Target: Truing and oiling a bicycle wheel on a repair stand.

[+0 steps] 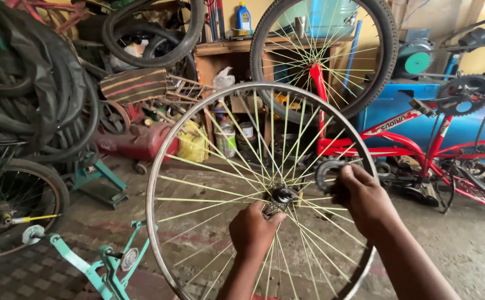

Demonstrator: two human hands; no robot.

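The left hand (252, 230) was closed around the axle end at the hub (281, 194) of a bare bicycle wheel (159, 166), fingers curled tight just below the dark metal hub. The right hand (362, 194) pinched a toothed sprocket (325, 171), a dull grey steel ring with worn teeth, held just right of the hub and in front of the spokes. The wheel stood upright at centre, near the person; its rim was bright, smooth metal without tyre, and its thin spokes (209, 189) were coated pale yellow-green, radiating and crossing near the hub.

Behind it, far and right, a red bicycle (420, 147) lay upside down, its glossy tubular frame carrying a black chainring (464, 94) and a knobbly black tyred wheel (387, 50) with similar spokes. A blue tank-like body (398, 111) stood behind that frame. At near left, a teal-painted metal stand (95, 269) rested on the rough concrete floor (464, 244). Far left hung a heap of limp black rubber tyres (26, 83). A wooden shelf (225, 50) at far centre held a blue plastic bottle (244, 16).
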